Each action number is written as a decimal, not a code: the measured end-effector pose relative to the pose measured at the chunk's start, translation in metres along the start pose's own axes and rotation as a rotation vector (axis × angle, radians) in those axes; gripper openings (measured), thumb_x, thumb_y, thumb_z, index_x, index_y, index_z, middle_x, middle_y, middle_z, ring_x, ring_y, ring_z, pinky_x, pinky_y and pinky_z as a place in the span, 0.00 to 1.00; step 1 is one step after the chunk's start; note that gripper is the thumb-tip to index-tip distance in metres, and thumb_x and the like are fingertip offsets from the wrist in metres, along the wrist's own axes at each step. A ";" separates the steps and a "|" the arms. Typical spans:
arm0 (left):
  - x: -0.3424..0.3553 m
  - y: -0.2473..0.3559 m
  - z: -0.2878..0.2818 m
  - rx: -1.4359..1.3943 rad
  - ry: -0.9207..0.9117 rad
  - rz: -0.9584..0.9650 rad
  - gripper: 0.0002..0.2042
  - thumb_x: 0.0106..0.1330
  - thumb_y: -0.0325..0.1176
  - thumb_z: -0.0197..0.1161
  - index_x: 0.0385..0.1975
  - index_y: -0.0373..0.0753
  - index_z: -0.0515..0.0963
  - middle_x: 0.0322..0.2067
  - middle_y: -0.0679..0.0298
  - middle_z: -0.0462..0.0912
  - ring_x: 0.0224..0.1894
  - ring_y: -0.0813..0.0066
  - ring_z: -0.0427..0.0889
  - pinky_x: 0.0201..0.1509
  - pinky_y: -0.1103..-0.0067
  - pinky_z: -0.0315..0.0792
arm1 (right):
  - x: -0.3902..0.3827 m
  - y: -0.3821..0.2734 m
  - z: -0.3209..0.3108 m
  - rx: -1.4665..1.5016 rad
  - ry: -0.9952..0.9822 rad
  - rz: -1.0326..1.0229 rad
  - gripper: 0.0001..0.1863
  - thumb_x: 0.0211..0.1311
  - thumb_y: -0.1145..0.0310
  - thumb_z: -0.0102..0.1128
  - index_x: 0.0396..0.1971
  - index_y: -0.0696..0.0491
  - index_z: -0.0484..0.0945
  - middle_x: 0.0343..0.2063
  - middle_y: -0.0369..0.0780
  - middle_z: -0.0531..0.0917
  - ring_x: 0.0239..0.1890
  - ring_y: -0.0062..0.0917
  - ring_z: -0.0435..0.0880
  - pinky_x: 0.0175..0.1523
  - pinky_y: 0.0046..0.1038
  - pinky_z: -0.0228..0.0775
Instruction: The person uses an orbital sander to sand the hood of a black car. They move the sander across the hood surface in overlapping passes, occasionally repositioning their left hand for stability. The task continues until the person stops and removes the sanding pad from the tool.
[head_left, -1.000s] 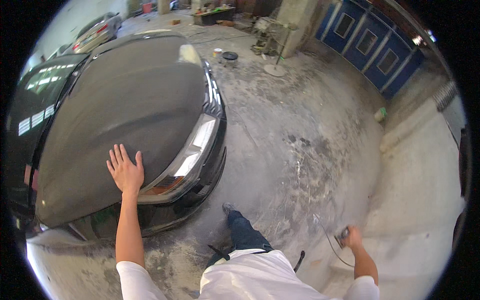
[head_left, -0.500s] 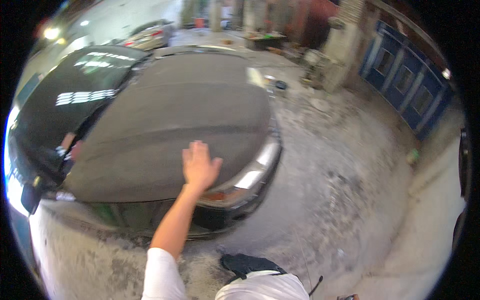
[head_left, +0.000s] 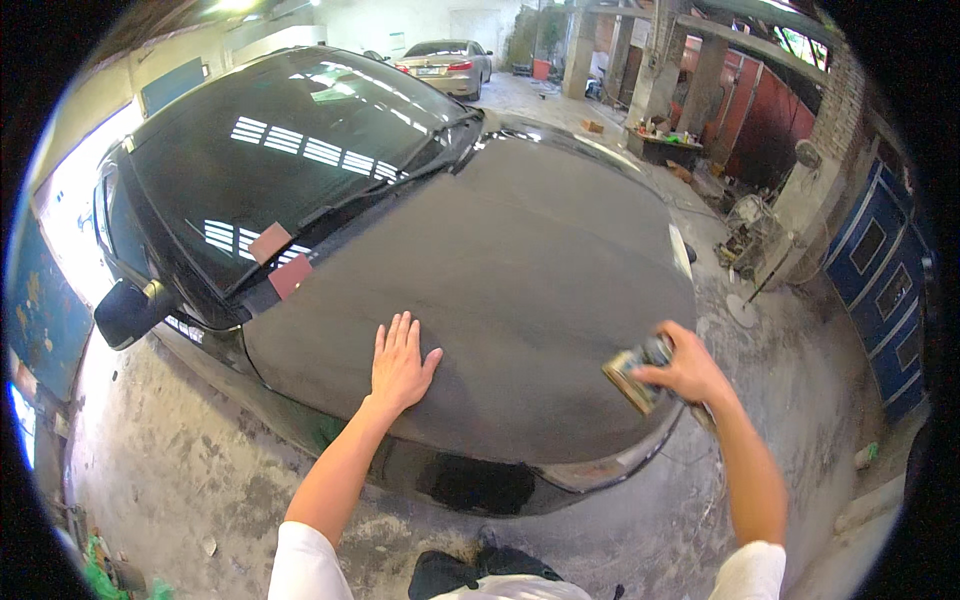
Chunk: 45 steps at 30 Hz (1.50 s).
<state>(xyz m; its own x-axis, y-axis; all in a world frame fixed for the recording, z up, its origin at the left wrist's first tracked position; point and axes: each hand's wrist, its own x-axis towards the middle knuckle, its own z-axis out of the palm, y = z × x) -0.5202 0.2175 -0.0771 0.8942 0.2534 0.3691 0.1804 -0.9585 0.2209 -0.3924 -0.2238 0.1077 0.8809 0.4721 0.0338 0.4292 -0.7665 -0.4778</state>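
My left hand [head_left: 400, 365] lies flat on the dull grey hood [head_left: 480, 270] of a dark car, its fingers stretched out and nothing in it. Toward the hood's front right corner, my right hand [head_left: 690, 370] is wrapped round a sander [head_left: 635, 378] with a rectangular, tan-edged pad. The sander is tilted, and its pad faces partly left; whether it touches the hood I cannot tell. Two reddish sheets, probably sandpaper [head_left: 291, 276], rest at the foot of the windshield [head_left: 290, 160] beside the wiper.
A side mirror [head_left: 130, 312] juts out at the left. Another car [head_left: 445, 65] stands at the far back. A cluttered bench [head_left: 665, 147] and a fan-like stand [head_left: 745, 235] are at the back right, near a blue metal door [head_left: 885, 280]. Stained concrete floor [head_left: 200, 460] surrounds the car.
My right hand has come into view holding the sander. My view has swung left, showing more windshield and the reddish sheets. The left hand stays laid on the hood.
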 end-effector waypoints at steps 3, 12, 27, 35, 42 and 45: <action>0.031 -0.043 -0.005 0.007 0.051 -0.002 0.37 0.77 0.53 0.58 0.74 0.27 0.66 0.78 0.44 0.63 0.82 0.50 0.57 0.85 0.54 0.47 | 0.092 -0.089 0.020 -0.137 -0.016 -0.073 0.43 0.45 0.44 0.85 0.55 0.60 0.80 0.49 0.55 0.86 0.54 0.48 0.86 0.59 0.42 0.76; 0.195 -0.104 -0.001 0.012 -0.067 0.002 0.43 0.78 0.61 0.48 0.78 0.28 0.59 0.81 0.48 0.57 0.85 0.55 0.49 0.87 0.57 0.40 | 0.335 -0.223 0.143 -0.278 0.075 -0.057 0.42 0.54 0.42 0.78 0.60 0.58 0.75 0.57 0.54 0.84 0.62 0.49 0.83 0.65 0.47 0.76; 0.326 -0.095 0.011 -0.125 -0.082 0.092 0.39 0.79 0.52 0.55 0.74 0.21 0.61 0.69 0.42 0.72 0.70 0.48 0.75 0.74 0.63 0.69 | 0.572 -0.241 0.154 -0.450 0.110 0.063 0.41 0.57 0.40 0.73 0.63 0.55 0.79 0.62 0.55 0.84 0.64 0.51 0.83 0.69 0.48 0.75; 0.333 -0.090 0.006 -0.093 -0.088 0.107 0.39 0.79 0.52 0.55 0.74 0.18 0.60 0.70 0.39 0.70 0.70 0.46 0.74 0.74 0.62 0.70 | 0.625 -0.225 0.136 -0.412 0.173 0.194 0.39 0.56 0.43 0.76 0.63 0.53 0.84 0.63 0.51 0.84 0.66 0.46 0.83 0.70 0.44 0.75; 0.330 -0.081 -0.001 -0.047 -0.160 0.117 0.41 0.80 0.54 0.54 0.75 0.19 0.58 0.73 0.37 0.67 0.74 0.45 0.70 0.78 0.62 0.65 | 0.625 -0.226 0.133 -0.332 0.129 0.204 0.31 0.60 0.53 0.70 0.62 0.54 0.84 0.63 0.52 0.84 0.65 0.46 0.84 0.69 0.43 0.76; 0.332 -0.081 0.001 -0.071 -0.137 0.108 0.41 0.80 0.54 0.54 0.75 0.19 0.58 0.74 0.37 0.66 0.75 0.45 0.69 0.79 0.62 0.64 | 0.596 -0.227 0.131 -0.383 0.071 0.104 0.34 0.58 0.48 0.73 0.61 0.53 0.83 0.60 0.52 0.86 0.63 0.47 0.85 0.67 0.45 0.78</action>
<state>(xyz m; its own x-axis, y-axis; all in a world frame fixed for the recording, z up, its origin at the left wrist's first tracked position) -0.2372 0.3795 0.0265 0.9552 0.1244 0.2687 0.0550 -0.9662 0.2518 0.0092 0.2885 0.1210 0.9293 0.3627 0.0697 0.3688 -0.9216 -0.1206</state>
